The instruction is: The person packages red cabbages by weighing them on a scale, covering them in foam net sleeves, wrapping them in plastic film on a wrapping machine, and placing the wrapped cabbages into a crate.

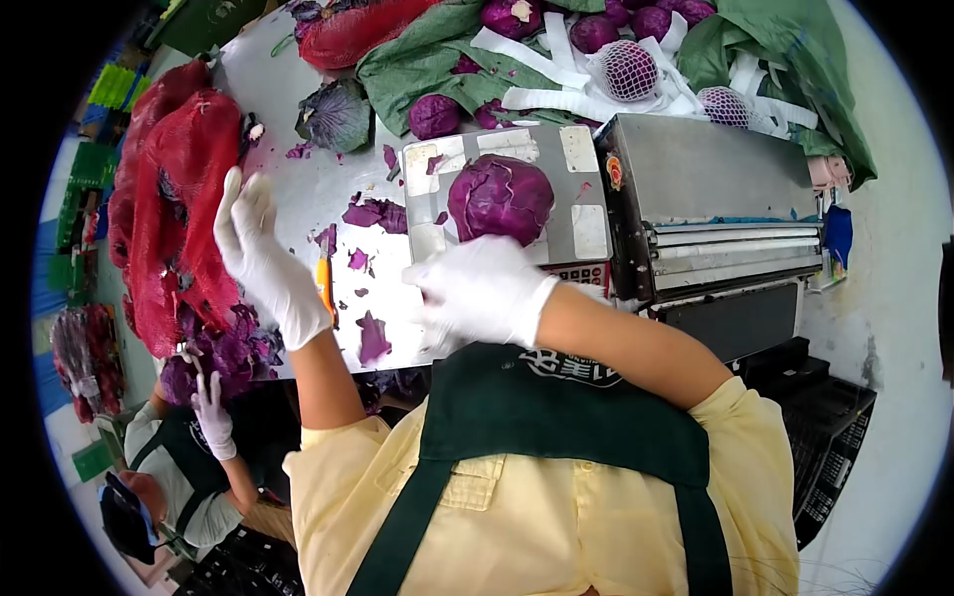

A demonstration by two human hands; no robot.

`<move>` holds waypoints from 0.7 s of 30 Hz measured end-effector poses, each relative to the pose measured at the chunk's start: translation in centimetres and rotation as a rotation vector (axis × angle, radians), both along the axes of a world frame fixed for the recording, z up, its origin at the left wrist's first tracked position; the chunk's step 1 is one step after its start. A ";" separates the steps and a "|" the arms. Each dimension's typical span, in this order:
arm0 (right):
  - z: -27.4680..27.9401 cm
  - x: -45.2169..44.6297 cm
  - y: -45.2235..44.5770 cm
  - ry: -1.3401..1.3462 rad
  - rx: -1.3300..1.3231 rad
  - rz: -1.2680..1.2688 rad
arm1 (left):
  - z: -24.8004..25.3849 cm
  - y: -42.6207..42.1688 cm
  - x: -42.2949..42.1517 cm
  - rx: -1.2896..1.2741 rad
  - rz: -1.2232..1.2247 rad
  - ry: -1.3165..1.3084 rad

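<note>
A peeled red cabbage (pixel 500 199) sits on the flat top of a scale (pixel 427 233) in front of me. My right hand (pixel 479 290), in a white glove, is just below the cabbage, over the scale's near edge and keypad. Its fingers are blurred, so what they do is unclear. My left hand (pixel 260 248), also gloved, is raised with fingers stretched out and nothing in it. It is between the red mesh sacks (pixel 184 189) and an orange-handled tool (pixel 324 280), perhaps a knife, on the metal table (pixel 273 109). Purple leaf scraps (pixel 374 338) lie around.
A wrapping machine (pixel 725 179) stands right of the scale. Netted cabbages (pixel 628 70), white foam strips and green cloth (pixel 417 70) fill the back. A loose outer leaf (pixel 336 117) lies at left. A co-worker (pixel 189 467) with gloved hands is at lower left; black crates (pixel 815 437) stand right.
</note>
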State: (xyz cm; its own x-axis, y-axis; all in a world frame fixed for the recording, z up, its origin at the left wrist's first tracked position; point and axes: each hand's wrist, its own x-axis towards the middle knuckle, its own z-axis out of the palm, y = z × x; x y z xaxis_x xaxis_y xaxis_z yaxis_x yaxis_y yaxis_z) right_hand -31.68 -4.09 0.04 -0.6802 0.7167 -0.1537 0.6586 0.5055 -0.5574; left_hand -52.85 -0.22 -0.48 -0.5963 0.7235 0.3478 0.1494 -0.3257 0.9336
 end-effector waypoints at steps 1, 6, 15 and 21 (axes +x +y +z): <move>0.1 1.2 1.0 -0.078 -0.020 0.008 | -0.1 -0.9 -0.9 0.001 0.010 -0.006; 0.2 8.8 3.1 0.399 -0.147 -0.505 | -1.6 -4.7 0.6 -0.210 -0.040 0.103; 3.1 5.2 -5.1 0.644 -0.094 -0.490 | -1.6 -10.4 12.5 -0.246 -0.714 -0.360; 2.6 9.3 -10.0 0.263 0.118 -0.471 | -1.3 -14.6 14.5 -0.065 -0.535 -0.121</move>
State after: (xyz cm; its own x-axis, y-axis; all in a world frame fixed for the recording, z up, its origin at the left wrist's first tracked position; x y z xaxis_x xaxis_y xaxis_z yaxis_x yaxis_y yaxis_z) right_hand -22.38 -14.08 2.65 -0.2869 0.9548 0.0776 0.6749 0.2590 -0.6910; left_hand -38.31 -14.87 -1.77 -0.1723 0.9543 0.2440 -0.1305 -0.2677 0.9546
